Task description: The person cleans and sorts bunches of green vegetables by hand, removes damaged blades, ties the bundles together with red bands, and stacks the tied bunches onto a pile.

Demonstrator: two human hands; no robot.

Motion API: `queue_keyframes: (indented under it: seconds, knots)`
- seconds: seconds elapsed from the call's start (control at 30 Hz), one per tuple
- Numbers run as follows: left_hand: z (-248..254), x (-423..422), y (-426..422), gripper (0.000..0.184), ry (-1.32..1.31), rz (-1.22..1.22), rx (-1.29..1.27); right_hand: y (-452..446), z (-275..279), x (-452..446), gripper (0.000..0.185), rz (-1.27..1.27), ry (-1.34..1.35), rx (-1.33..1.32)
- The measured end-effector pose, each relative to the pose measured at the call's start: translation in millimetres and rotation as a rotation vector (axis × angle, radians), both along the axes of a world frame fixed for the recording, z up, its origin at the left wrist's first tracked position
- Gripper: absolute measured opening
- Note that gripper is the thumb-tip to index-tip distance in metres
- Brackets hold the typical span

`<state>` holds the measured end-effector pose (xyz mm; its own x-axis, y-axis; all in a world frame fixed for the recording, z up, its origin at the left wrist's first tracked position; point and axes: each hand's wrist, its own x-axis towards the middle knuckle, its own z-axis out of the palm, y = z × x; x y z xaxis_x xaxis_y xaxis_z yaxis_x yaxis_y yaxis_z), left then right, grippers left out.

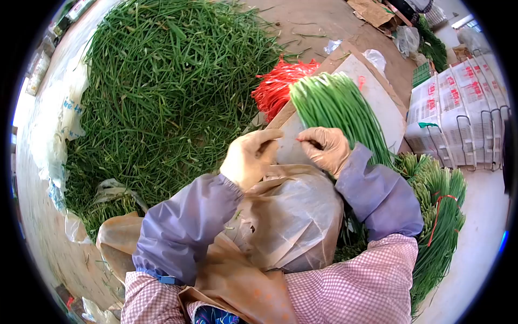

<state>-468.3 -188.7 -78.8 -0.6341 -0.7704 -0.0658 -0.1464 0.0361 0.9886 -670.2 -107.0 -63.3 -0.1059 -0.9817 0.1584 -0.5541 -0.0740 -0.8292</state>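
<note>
My left hand [249, 156], in a pale glove, is raised over my lap with thumb and fingers apart and nothing between them. Facing it, my right hand [327, 149], also gloved, is pinched, with a tiny red bit at its fingertips that I cannot make out. Beyond the right hand, a bundle of green stalks [342, 110] lies on a pale board [377, 102], its light ends pointing away from me. A heap of red ties [280, 86] sits at the board's left edge.
A large pile of loose green stalks [167, 92] fills the left. Tied bundles [440, 216] lie by my right arm. White plastic crates [458, 113] stand at the right. A plastic sheet [297, 216] covers my lap. Cardboard [372, 13] lies at the back.
</note>
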Motion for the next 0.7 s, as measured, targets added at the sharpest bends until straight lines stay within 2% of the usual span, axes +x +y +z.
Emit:
queue_keyframes:
  seconds: [0.1, 0.2, 0.3, 0.33, 0.37, 0.4, 0.43, 0.47, 0.5, 0.57, 0.6, 0.63, 0.7]
  knots:
    - [-8, -35, -5, 0.026, 0.095, -0.097, -0.379, 2, 5, 8, 0.010, -0.120, -0.221, 0.105]
    - [-25, -52, -2, 0.020, 0.093, -0.119, -0.350, 2, 6, 7, 0.010, -0.204, -0.343, 0.090]
    - [-32, -59, -3, 0.019, 0.116, -0.119, -0.396, 8, 10, 6, 0.014, -0.043, -0.246, 0.159]
    - [-30, -58, -4, 0.020, 0.108, -0.149, -0.417, 6, 26, 2, 0.018, 0.033, -0.221, 0.220]
    - [-30, -56, -5, 0.022, 0.099, -0.179, -0.438, 4, 60, -5, 0.021, -0.043, -0.086, 0.320]
    - [-32, -55, -6, 0.018, 0.134, -0.192, -0.443, -3, 52, -25, 0.021, -0.148, -0.198, 0.061]
    - [-33, -55, -6, 0.016, 0.131, -0.200, -0.473, -13, 66, -43, 0.018, -0.384, -0.408, 0.056]
    - [-34, -54, -6, 0.014, 0.129, -0.208, -0.504, -24, 68, -78, 0.016, -0.586, -0.322, 0.019]
    - [-34, -54, -6, 0.012, 0.127, -0.214, -0.536, -35, 56, -119, 0.016, -0.677, -0.231, -0.058]
    - [-33, -54, -8, 0.010, 0.114, -0.213, -0.590, -48, 1, -214, 0.022, -0.691, -0.091, 0.057]
    - [-32, -54, -7, 0.010, 0.101, -0.208, -0.605, -54, -20, -240, 0.027, -0.758, 0.027, 0.226]
    - [-33, -54, -6, 0.010, 0.089, -0.205, -0.617, -58, -24, -244, 0.033, -0.822, 0.147, 0.397]
    - [-34, -54, -8, 0.010, 0.087, -0.200, -0.625, -65, -29, -240, 0.029, -0.822, 0.417, 0.493]
